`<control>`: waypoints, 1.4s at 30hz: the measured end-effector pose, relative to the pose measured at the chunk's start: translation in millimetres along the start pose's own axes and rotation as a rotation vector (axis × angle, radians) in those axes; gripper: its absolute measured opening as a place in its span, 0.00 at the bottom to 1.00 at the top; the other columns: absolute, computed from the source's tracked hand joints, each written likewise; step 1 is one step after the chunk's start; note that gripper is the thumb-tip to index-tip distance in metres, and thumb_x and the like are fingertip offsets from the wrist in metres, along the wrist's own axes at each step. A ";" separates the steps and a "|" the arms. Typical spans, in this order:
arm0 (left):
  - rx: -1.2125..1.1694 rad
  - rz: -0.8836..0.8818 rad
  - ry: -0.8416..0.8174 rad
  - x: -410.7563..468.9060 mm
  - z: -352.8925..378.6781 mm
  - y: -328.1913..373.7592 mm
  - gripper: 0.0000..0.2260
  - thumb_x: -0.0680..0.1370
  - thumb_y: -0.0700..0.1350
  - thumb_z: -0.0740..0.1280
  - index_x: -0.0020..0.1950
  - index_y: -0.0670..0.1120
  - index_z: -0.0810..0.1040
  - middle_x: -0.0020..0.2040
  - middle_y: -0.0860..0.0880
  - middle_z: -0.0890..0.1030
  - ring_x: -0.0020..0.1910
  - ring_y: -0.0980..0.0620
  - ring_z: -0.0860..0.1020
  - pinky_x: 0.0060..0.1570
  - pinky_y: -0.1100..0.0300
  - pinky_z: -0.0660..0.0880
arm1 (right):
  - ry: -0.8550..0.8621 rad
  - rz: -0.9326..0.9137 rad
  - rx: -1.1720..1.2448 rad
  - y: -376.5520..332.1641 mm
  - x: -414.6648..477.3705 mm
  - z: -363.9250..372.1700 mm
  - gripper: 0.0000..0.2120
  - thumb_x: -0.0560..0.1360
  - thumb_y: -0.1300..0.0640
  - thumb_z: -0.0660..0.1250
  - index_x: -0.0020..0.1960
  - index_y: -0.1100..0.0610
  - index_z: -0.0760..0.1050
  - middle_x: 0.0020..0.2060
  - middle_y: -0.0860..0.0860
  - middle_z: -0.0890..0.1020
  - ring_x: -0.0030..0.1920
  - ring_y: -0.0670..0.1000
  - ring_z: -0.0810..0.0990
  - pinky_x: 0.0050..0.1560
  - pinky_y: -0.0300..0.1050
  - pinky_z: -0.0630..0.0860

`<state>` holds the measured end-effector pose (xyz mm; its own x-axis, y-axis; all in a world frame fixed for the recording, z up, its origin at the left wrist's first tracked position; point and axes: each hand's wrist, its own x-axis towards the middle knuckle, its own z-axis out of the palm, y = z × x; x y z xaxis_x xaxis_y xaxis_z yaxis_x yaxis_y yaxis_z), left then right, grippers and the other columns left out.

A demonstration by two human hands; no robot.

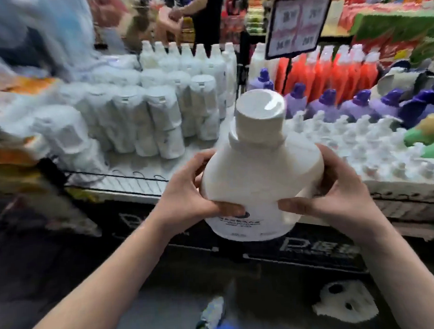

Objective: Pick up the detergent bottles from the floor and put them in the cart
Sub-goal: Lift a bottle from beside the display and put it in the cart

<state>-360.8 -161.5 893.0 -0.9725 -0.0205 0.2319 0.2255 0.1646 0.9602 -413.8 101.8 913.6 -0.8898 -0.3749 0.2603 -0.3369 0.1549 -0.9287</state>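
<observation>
Grip: my left hand (187, 198) and right hand (336, 196) clasp the white detergent bottle (258, 177) at its shoulders.
Handling: likely heavy, smooth, rigid plastic.

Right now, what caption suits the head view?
Left hand and right hand grip white detergent bottle before stocked wire shelf.

The bottle (261, 172) is plain white with a small dark printed label. White bottles (159, 122) fill the shelf's (136, 168) left side. At its back stand red bottles (331, 72) with white caps, then purple bottles (332, 107) with darker caps. Green packs (423, 135) lie at its right edge.
</observation>
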 end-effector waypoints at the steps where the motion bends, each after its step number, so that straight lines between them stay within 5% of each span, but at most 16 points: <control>1: 0.026 -0.013 0.066 -19.1 -12.2 2.8 0.40 0.55 0.44 0.86 0.65 0.54 0.78 0.56 0.52 0.85 0.56 0.54 0.83 0.53 0.60 0.79 | -0.065 -0.023 0.034 -1.9 5.6 16.5 0.43 0.47 0.39 0.87 0.61 0.37 0.79 0.54 0.44 0.86 0.57 0.47 0.84 0.60 0.49 0.82; 10: 0.183 -0.170 0.590 -183.6 -123.6 34.9 0.40 0.54 0.43 0.89 0.62 0.59 0.79 0.57 0.55 0.85 0.58 0.57 0.83 0.53 0.62 0.80 | -0.565 -0.217 0.212 -51.3 27.8 192.3 0.39 0.54 0.47 0.86 0.64 0.43 0.79 0.58 0.49 0.86 0.60 0.52 0.84 0.63 0.57 0.81; 13: 0.195 -0.194 0.697 -235.3 -167.9 36.8 0.39 0.55 0.43 0.89 0.63 0.60 0.79 0.60 0.53 0.85 0.62 0.51 0.82 0.58 0.51 0.82 | -0.675 -0.269 0.245 -71.4 23.2 262.6 0.39 0.54 0.47 0.87 0.64 0.44 0.80 0.57 0.53 0.86 0.57 0.60 0.83 0.59 0.61 0.81; 19: 0.262 -0.218 0.916 -332.8 -273.7 32.3 0.39 0.52 0.53 0.86 0.61 0.62 0.79 0.61 0.56 0.84 0.63 0.54 0.81 0.61 0.45 0.81 | -0.852 -0.328 0.262 -106.9 10.8 425.7 0.37 0.55 0.49 0.87 0.62 0.38 0.80 0.58 0.47 0.86 0.59 0.47 0.84 0.59 0.44 0.81; 24: 0.256 -0.239 0.981 -410.8 -391.1 20.1 0.38 0.54 0.52 0.87 0.62 0.63 0.79 0.62 0.56 0.84 0.64 0.55 0.80 0.65 0.41 0.78 | -0.931 -0.332 0.271 -145.1 -4.2 571.5 0.38 0.54 0.46 0.86 0.63 0.39 0.80 0.58 0.44 0.86 0.60 0.45 0.84 0.59 0.40 0.81; 34: 0.292 -0.307 1.063 -506.0 -583.2 3.9 0.40 0.53 0.48 0.89 0.62 0.61 0.79 0.60 0.57 0.84 0.63 0.56 0.80 0.63 0.52 0.79 | -1.013 -0.334 0.244 -208.4 -13.3 783.9 0.39 0.54 0.42 0.86 0.63 0.38 0.79 0.57 0.41 0.85 0.57 0.43 0.84 0.52 0.37 0.81; 39: 0.315 -0.327 1.077 -518.2 -656.8 -6.6 0.41 0.54 0.51 0.87 0.66 0.56 0.78 0.62 0.54 0.83 0.65 0.53 0.80 0.65 0.54 0.78 | -1.029 -0.323 0.263 -218.9 2.4 859.3 0.39 0.56 0.54 0.87 0.64 0.43 0.79 0.58 0.41 0.86 0.60 0.42 0.83 0.55 0.35 0.79; 42: 0.359 -0.362 1.046 -517.5 -700.4 -17.3 0.41 0.56 0.44 0.89 0.65 0.56 0.78 0.61 0.56 0.83 0.64 0.55 0.80 0.62 0.59 0.77 | -1.017 -0.301 0.254 -217.0 16.0 900.6 0.37 0.56 0.54 0.85 0.63 0.44 0.79 0.55 0.39 0.86 0.56 0.39 0.84 0.51 0.31 0.78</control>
<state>179.2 -844.4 865.2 -0.4162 -0.9000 0.1295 -0.2477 0.2492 0.9362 -77.7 -761.0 881.4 -0.0716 -0.9645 0.2543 -0.3204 -0.2192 -0.9216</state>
